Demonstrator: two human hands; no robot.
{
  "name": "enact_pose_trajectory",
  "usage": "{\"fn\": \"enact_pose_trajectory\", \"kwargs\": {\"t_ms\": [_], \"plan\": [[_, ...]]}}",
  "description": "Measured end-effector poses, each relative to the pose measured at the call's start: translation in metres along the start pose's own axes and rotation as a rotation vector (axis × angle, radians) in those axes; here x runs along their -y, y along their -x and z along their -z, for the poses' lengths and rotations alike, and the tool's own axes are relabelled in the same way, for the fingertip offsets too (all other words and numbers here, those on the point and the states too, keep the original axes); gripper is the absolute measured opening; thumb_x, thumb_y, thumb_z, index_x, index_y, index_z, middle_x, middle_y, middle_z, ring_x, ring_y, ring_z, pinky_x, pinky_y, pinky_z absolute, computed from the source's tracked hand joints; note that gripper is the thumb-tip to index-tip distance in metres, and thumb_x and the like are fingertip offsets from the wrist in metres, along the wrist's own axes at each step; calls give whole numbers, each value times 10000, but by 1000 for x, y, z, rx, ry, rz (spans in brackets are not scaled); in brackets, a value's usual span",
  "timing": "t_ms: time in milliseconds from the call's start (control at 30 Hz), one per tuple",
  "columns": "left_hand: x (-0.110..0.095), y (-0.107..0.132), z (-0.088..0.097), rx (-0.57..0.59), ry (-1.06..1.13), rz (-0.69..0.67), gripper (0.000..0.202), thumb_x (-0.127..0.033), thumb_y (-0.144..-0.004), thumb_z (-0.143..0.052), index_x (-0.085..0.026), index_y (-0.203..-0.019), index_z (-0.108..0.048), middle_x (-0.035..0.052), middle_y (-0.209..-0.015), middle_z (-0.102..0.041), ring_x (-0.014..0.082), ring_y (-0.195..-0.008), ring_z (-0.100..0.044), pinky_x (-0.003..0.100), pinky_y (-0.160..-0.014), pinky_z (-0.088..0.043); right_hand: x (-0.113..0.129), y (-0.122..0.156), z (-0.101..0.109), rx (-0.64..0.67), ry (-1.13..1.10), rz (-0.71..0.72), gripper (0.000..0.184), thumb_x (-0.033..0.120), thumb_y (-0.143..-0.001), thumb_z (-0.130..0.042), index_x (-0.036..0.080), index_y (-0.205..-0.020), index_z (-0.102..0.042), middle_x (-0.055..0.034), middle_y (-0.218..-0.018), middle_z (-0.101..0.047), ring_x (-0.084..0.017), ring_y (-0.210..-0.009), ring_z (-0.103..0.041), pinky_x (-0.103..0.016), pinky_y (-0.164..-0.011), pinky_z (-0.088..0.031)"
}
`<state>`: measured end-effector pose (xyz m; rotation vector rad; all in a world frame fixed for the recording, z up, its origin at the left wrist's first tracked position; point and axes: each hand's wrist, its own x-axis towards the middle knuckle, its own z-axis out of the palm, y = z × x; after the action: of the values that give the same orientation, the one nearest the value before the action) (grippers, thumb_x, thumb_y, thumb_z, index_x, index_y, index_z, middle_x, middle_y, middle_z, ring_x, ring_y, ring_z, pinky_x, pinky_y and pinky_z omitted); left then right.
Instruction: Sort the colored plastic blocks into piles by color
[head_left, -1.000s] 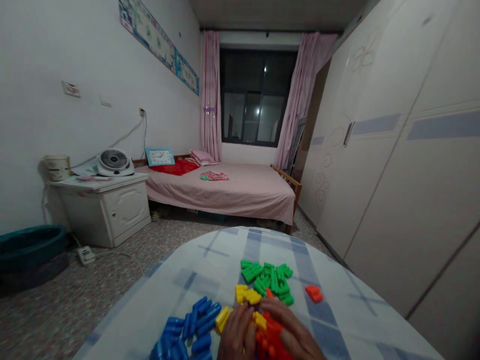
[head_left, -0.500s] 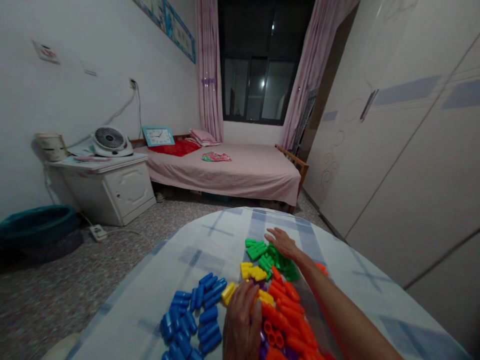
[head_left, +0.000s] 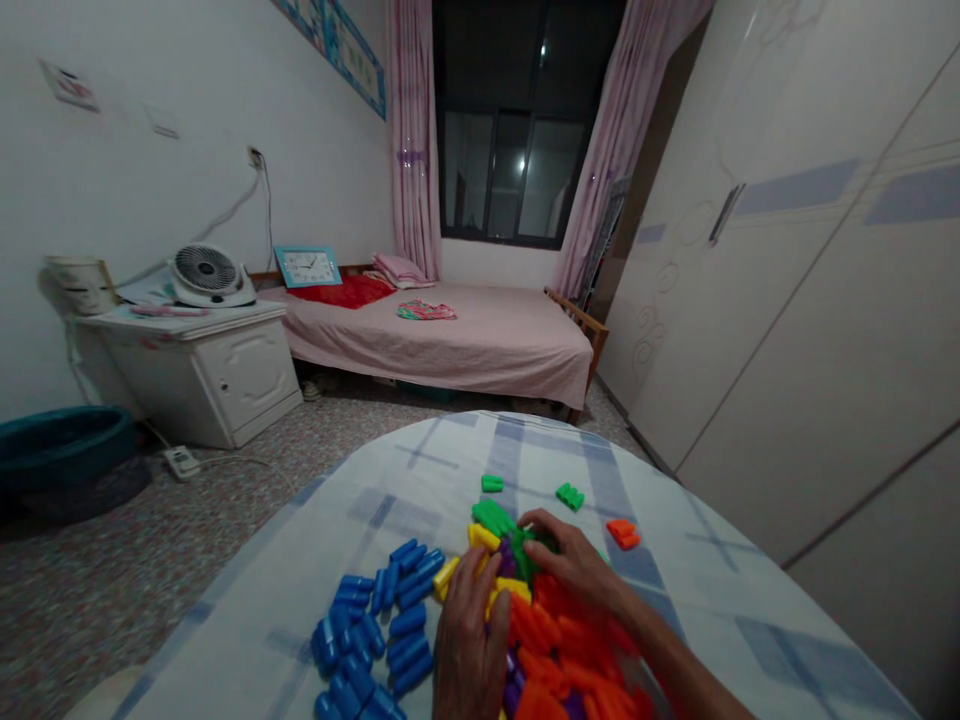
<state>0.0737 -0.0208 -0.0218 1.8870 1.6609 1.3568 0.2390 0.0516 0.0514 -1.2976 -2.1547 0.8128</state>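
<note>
My left hand (head_left: 471,640) lies over the near middle of the pile, its fingers stretched forward onto yellow plastic pieces (head_left: 484,537). My right hand (head_left: 571,562) curls its fingers and thumb around green plastic pieces (head_left: 525,560) at the pile's far side. Under my right wrist and forearm spread many orange plastic pieces (head_left: 536,625), slightly blurred. Purple plastic pieces (head_left: 514,690) show between the orange ones and my left hand. To the left of my left hand sits a separate group of blue tube-shaped pieces (head_left: 409,655). What lies beneath both palms is hidden.
All this rests on a round table with a checked cloth (head_left: 420,470). Stray green pieces (head_left: 570,497) and an orange cluster (head_left: 623,534) lie farther out. Beyond the table stand a bed (head_left: 480,340), a white cabinet (head_left: 247,385) with a fan (head_left: 211,275), and a wardrobe (head_left: 787,300).
My right hand has moved nearer to me, and the green pieces have shifted with it toward the yellow ones. A few green pieces stay behind. My left hand remains over the yellow pieces.
</note>
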Motion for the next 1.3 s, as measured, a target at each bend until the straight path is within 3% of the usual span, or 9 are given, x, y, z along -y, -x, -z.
{"fn": "enact_pose_trajectory", "kwargs": {"t_ms": [133, 267, 367, 467, 633, 767, 967, 1133, 1300], "plan": [[0, 0, 0, 25, 27, -4, 393, -299, -941, -359, -218, -1257, -577, 85, -1361, -519, 237, -1293, -441, 489, -1065, -403, 33, 47, -6, 6, -57, 83, 180, 211, -820, -506, 229, -965, -612, -12, -965, -635, -162, -905, -572, -282, -837, -436], [-2, 1, 1, 21, 41, 22, 380, -297, -942, -362, -216, -1233, -594, 87, -1345, -530, 233, -1279, -456, 487, -1067, -399, 53, 70, 6, 151, -104, 167, 185, 281, -859, -509, 239, -1002, -620, -33, -1019, -643, -173, -962, -578, -295, -876, -446], [-4, 0, 2, 30, 52, 10, 385, -292, -948, -342, -227, -1235, -590, 80, -1341, -532, 220, -1279, -456, 480, -1070, -397, 28, 52, 25, -2, 6, 100, 291, 376, -900, -452, 246, -1111, -604, -62, -1157, -612, -200, -1104, -542, -360, -977, -411], [-1, 0, 0, 27, 31, 1, 391, -302, -954, -327, -227, -1230, -594, 91, -1343, -527, 221, -1275, -464, 481, -1059, -411, -25, 15, 38, -195, 207, -25, 418, 423, -886, -448, 221, -1236, -554, -101, -1337, -511, -241, -1244, -459, -439, -1073, -333], [21, 1, -5, 39, -19, -137, 368, -305, -931, -389, -252, -1237, -587, 85, -1327, -548, 235, -1269, -478, 464, -1028, -450, -87, -30, 30, -168, 377, -68, 416, 378, -882, -449, 200, -1238, -569, -140, -1351, -507, -290, -1272, -438, -502, -1056, -353], [25, 1, -5, 26, 2, -199, 355, -318, -918, -418, -275, -1220, -599, 68, -1319, -560, 233, -1260, -488, 449, -1023, -458, -72, -17, 14, -104, 332, 2, 358, 404, -898, -443, 232, -1149, -631, -109, -1292, -560, -257, -1246, -464, -461, -1059, -361], [3, -1, -6, -5, 36, 16, 388, -347, -940, -358, -234, -1197, -626, 98, -1299, -568, 244, -1242, -499, 486, -1028, -444, -23, 23, 27, 113, 51, -4, 413, 464, -918, -383, 269, -1215, -593, -44, -1235, -601, -188, -1133, -553, -350, -1000, -426], [11, 0, -10, -7, 46, -21, 400, -350, -944, -343, -236, -1218, -611, 96, -1302, -566, 238, -1250, -490, 485, -1033, -438, -75, 17, 52, -285, 405, -168, 385, 397, -879, -393, 224, -1091, -665, -110, -1201, -624, -278, -1186, -504, -496, -1044, -351], [16, 0, -10, 29, 43, -65, 391, -343, -940, -360, -254, -1243, -592, 85, -1300, -570, 234, -1262, -480, 475, -1040, -433, -105, 20, 31, -269, 429, -257, 434, 420, -856, -407, 186, -1138, -641, -148, -1281, -566, -286, -1223, -477, -479, -1054, -352]]}}
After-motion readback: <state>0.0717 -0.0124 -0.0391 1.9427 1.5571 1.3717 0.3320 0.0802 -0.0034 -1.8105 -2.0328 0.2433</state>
